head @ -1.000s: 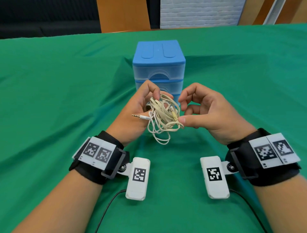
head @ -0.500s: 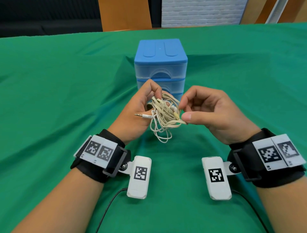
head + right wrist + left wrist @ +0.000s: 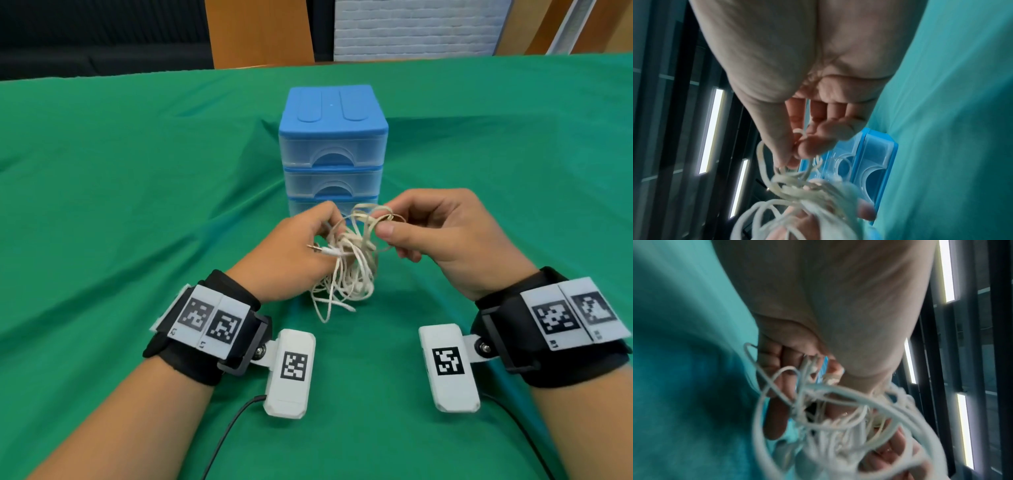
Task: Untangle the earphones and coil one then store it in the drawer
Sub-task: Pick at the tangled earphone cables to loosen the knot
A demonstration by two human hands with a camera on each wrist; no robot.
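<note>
We hold the tangled earphones (image 3: 346, 260) above the green tabletop (image 3: 137, 205), just near of the blue drawer unit (image 3: 334, 147): our left hand (image 3: 291, 253) grips the bundle, our right hand (image 3: 445, 236) pinches a top loop.

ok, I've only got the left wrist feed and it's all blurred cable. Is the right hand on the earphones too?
Observer: Yes. In the head view the right hand pinches a loop at the top of the earphones between thumb and forefinger.
Operator: Drawer open yet?
Observer: No. The top two drawers of the blue drawer unit are pushed in; the lowest is mostly hidden.
Operator: Where's the plug?
Observer: The jack plug sticks out of the tangle, pointing left across the left hand.
</note>
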